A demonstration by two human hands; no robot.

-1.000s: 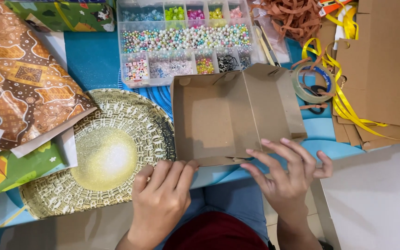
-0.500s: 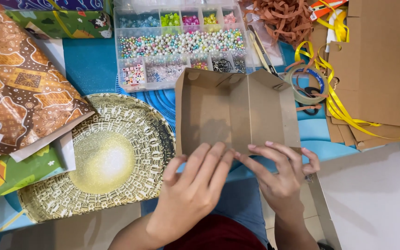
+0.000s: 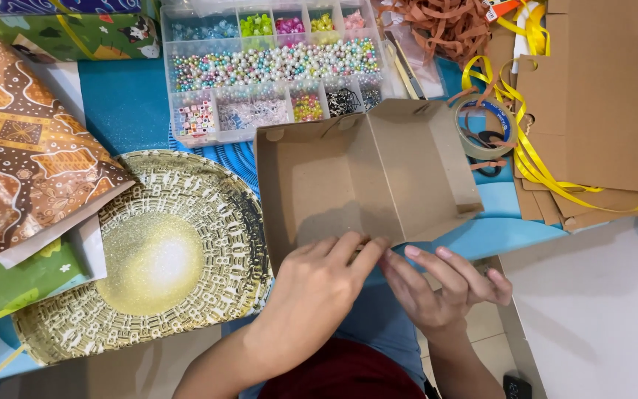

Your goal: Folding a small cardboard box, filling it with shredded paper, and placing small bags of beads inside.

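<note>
While both hands meet at the near edge of the open cardboard box [image 3: 367, 177], the left hand [image 3: 311, 292] lies palm down with its fingers together, their tips on the box's front wall. Just beside it, the right hand [image 3: 437, 284] has its fingers slightly spread and its fingertips touch the left hand's at that wall; whether either pinches the cardboard I cannot tell. Left of the box sits a round gold tray [image 3: 75, 325], behind it a clear bead organiser [image 3: 208, 81]. To the right lie a tape roll [image 3: 474, 144], yellow ribbon [image 3: 526, 155] and flat cardboard sheets [image 3: 599, 96].
</note>
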